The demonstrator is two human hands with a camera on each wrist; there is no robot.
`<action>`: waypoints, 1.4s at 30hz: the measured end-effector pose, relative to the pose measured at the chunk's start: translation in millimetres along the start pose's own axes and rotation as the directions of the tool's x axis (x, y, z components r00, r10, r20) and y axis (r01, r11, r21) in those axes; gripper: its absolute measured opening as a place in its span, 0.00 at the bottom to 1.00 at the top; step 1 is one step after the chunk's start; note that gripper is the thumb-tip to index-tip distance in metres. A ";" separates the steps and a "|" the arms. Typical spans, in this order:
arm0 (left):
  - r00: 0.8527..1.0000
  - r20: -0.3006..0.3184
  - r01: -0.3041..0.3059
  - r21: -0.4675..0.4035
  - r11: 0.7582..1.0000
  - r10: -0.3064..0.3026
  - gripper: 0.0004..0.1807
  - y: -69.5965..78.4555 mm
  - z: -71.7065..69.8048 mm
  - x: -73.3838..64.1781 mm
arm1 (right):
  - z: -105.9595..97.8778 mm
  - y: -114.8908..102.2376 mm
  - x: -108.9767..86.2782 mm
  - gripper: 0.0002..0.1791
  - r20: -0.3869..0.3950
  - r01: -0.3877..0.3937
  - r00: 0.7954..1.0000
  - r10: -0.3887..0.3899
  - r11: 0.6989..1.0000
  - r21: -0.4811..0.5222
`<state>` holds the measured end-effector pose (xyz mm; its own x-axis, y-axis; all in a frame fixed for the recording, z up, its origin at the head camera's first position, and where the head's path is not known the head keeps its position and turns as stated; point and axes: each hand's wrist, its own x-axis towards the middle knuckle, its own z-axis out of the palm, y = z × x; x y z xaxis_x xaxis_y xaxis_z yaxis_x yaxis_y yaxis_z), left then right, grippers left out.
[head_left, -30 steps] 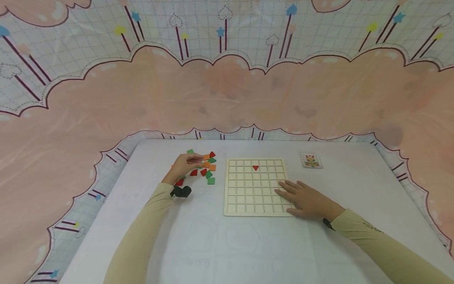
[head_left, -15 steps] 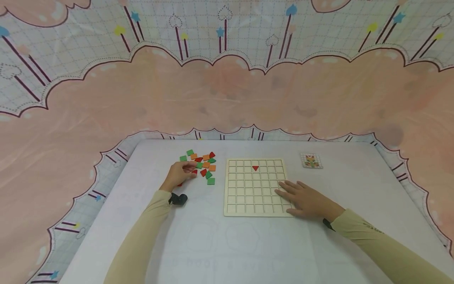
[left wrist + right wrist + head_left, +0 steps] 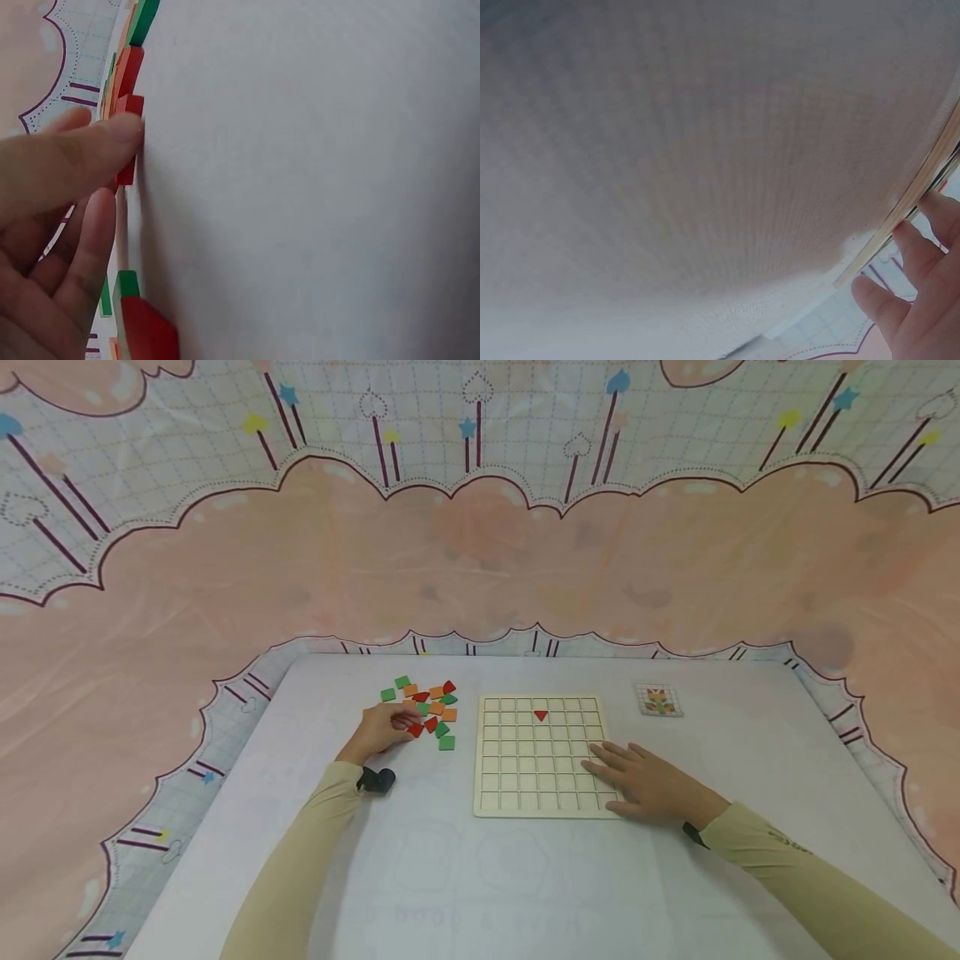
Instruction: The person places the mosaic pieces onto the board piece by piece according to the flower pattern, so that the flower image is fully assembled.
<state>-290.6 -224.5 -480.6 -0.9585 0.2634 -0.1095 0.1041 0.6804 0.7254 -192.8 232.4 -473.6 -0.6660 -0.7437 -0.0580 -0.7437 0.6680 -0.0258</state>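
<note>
In the head view my left hand [image 3: 386,728] is among loose coloured tiles, pinching a red tile [image 3: 416,732] that looks like a quarter circle. The left wrist view has the thumb on the face of this red tile [image 3: 129,161], with the fingers curled behind it. To the right lies a pale wooden grid board [image 3: 517,766]. One small red triangular tile [image 3: 541,716] sits in its upper part. My right hand [image 3: 645,783] rests with spread fingers on the board's right edge; in the right wrist view its fingertips [image 3: 906,229] touch the board's side [image 3: 900,210].
Several green, orange and red tiles lie around the left hand, such as a green square [image 3: 447,743] and an orange square [image 3: 449,715]. A small card [image 3: 659,700] with a flower pattern lies at the back right of the white table [image 3: 487,885]. A patterned cloth [image 3: 480,560] hangs behind.
My left hand has come down and left from the far orange tiles to a nearer red tile, which has shifted slightly towards me. The right hand and the board have stayed put.
</note>
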 end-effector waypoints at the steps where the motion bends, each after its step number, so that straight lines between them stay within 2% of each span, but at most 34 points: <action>1: 1.000 0.010 -0.009 0.005 1.000 0.008 0.19 0.0 0.1 0.3 | 0.3 0.1 -0.1 0.34 -0.007 0.002 1.000 -0.002 1.000 0.000; 4: 0.999 0.017 -0.034 0.040 0.999 0.033 0.20 0.6 1.0 0.5 | 0.7 0.2 -0.3 0.34 -0.004 -0.005 1.000 0.005 1.000 -0.004; 8: 0.999 -0.006 -0.041 0.081 0.996 0.042 0.20 1.9 3.1 0.3 | -0.1 -0.6 0.5 0.34 0.023 -0.028 0.999 0.027 1.000 0.002; 12: 1.000 -0.016 -0.010 0.106 0.994 0.011 0.16 1.8 4.8 0.9 | -0.8 -1.5 0.8 0.34 0.036 -0.036 0.999 0.036 0.999 0.015; 17: 1.000 0.010 0.022 0.094 0.995 -0.023 0.13 2.2 1.6 0.2 | -0.9 -0.9 1.2 0.35 0.030 -0.034 0.999 0.033 0.999 0.007; 24: 0.998 0.050 0.034 0.079 0.996 -0.038 0.17 1.4 -2.7 -4.0 | 2.3 0.5 -0.1 0.34 0.017 -0.024 1.000 0.024 1.000 -0.007; 29: 0.997 0.022 0.077 0.089 0.993 -0.080 0.20 0.8 -2.7 -7.5 | 1.6 -1.2 0.2 0.34 0.006 -0.014 1.000 0.014 1.000 -0.004; 35: 0.996 -0.013 0.092 0.141 0.986 -0.092 0.15 0.8 -3.4 -9.1 | 1.3 -1.9 0.9 0.34 0.015 -0.020 1.000 0.020 1.000 -0.002; 39: 0.994 0.002 0.109 0.142 0.984 -0.110 0.13 2.3 -5.1 -9.2 | 0.4 -2.1 0.6 0.34 0.012 -0.016 1.000 0.016 1.000 -0.003; 42: 0.994 0.023 0.099 0.143 0.985 -0.104 0.14 4.4 -6.8 -9.1 | 0.1 -2.1 0.3 0.34 0.014 -0.020 1.000 0.020 1.000 -0.002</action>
<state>-283.2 -228.5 -471.8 -0.9577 0.2072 -0.1997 0.0452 0.7938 0.6065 -191.5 230.7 -473.7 -0.6797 -0.7299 -0.0726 -0.7306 0.6825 -0.0222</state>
